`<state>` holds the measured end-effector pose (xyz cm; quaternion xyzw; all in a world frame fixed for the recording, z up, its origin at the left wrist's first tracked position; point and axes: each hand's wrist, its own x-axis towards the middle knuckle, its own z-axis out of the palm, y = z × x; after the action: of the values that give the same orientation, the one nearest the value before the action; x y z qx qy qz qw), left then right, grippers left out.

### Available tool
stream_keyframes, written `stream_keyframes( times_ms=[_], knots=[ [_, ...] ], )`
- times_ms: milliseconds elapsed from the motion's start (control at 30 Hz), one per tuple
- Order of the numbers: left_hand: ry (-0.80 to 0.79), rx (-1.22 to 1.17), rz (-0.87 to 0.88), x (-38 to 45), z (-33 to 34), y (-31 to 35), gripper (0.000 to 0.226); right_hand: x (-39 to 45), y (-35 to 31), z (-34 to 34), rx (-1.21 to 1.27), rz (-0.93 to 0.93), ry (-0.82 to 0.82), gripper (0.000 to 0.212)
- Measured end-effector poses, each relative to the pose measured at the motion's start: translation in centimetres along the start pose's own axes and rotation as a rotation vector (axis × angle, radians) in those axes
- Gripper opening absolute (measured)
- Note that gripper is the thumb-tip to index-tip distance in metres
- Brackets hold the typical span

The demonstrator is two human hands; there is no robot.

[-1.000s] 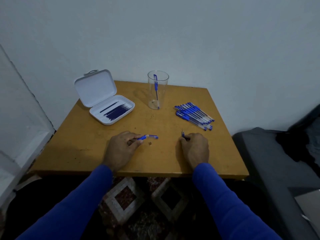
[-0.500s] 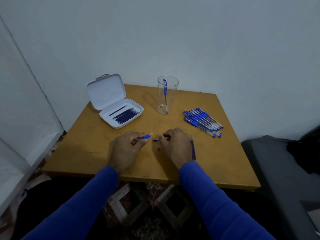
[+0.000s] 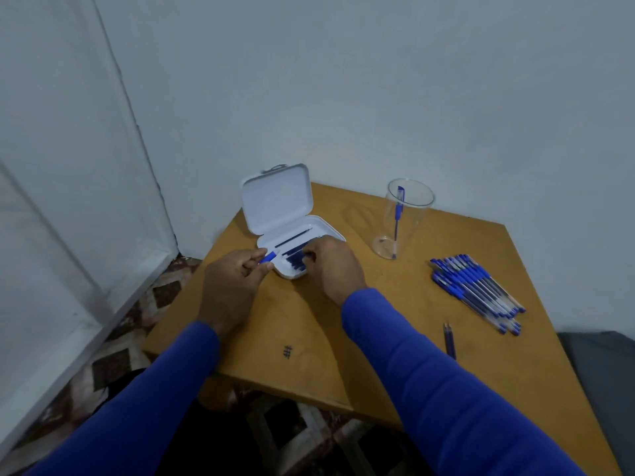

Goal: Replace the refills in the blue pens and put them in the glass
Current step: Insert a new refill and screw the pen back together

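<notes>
My left hand (image 3: 233,280) pinches a blue pen body (image 3: 268,257) just left of the open white case (image 3: 275,201). My right hand (image 3: 331,264) reaches into the case, its curled fingers on the dark refills (image 3: 294,258); I cannot see whether it holds one. A single refill (image 3: 293,237) lies apart in the case. The clear glass (image 3: 402,219) stands at the back with one blue pen (image 3: 398,214) in it. A pile of blue pens (image 3: 476,292) lies at the right. Used refills (image 3: 449,340) lie by my right sleeve.
The wooden table (image 3: 275,331) stands in a corner, a white wall behind it and a white panel at its left. A small dark mark (image 3: 287,352) is near the table's front edge. Patterned floor shows below. A grey surface (image 3: 598,372) adjoins on the right.
My right hand left the old refill on the table at the right and moved to the case. My left hand carried the pen body toward the case. The view swung left.
</notes>
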<state>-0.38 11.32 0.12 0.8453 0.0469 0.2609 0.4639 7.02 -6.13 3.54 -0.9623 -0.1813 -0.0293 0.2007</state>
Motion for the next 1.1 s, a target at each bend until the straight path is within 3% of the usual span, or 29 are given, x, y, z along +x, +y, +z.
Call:
stream_keyframes(
  times_ms=[367,633,1100],
  knots=[
    [-0.037,0.233,0.013,3.6,-1.2,-3.8,0.026,7.1,-1.3,2.1,-0.32,-0.211,-0.118,0.029],
    [-0.004,0.192,0.021,3.1,-1.0,-4.6,0.026,8.4,-1.2,3.3,-0.299,-0.306,-0.083,0.019],
    [-0.019,0.232,0.026,3.2,-0.9,-4.6,0.026,8.7,-1.0,1.9,-0.369,-0.432,-0.24,0.026]
  ],
)
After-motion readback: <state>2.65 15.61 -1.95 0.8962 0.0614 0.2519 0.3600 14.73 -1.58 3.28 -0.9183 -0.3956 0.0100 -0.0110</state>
